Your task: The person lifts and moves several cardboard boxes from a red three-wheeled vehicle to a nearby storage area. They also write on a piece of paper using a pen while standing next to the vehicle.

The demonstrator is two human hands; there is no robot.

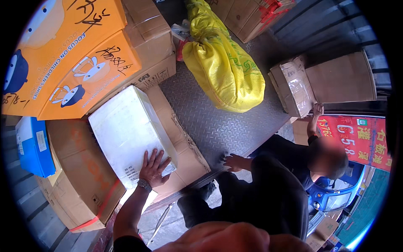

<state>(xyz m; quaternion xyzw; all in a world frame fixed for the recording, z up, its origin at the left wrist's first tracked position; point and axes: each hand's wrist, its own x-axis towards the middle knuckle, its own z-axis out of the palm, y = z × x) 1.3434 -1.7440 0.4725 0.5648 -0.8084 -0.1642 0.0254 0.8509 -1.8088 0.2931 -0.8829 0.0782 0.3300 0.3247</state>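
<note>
My left hand, wearing a metal-banded watch, rests with spread fingers on a white box. Flattened cardboard lies under and beside that box. Close to the camera, blurred skin along the lower edge may be my right arm or hand; its fingers cannot be made out. A co-worker in dark clothes bends at the right, one hand at a taped carton and another hand low by the platform's edge.
Orange printed boxes, a blue box and brown cartons are stacked at left. A yellow sack lies on the metal floor. Another carton stands behind. A blue vehicle and red sign show outside.
</note>
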